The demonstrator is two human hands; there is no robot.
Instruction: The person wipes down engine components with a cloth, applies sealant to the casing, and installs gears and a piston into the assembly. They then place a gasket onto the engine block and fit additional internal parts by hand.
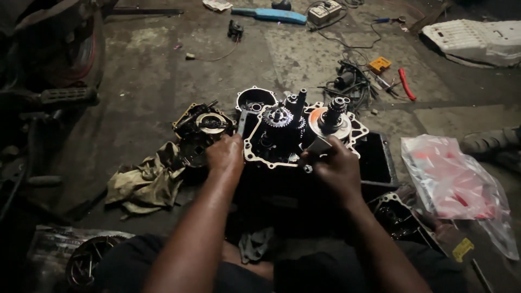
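An opened engine crankcase half [260,158] with exposed gears [278,116] and upright shafts [334,108] lies on the floor in front of me. My left hand [225,154] grips its left rim near a flat metal tool. My right hand [334,165] is closed around a small grey metal piece [320,145] at the case's front right edge, just below the large shaft and its orange-lit disc.
A crumpled rag [146,182] lies left of the case, beside another engine part [203,127]. A black tray [377,163], a clear plastic bag with red contents [453,182], wires and tools [358,78], a red-handled tool [407,84] and a white panel [477,40] lie right and beyond.
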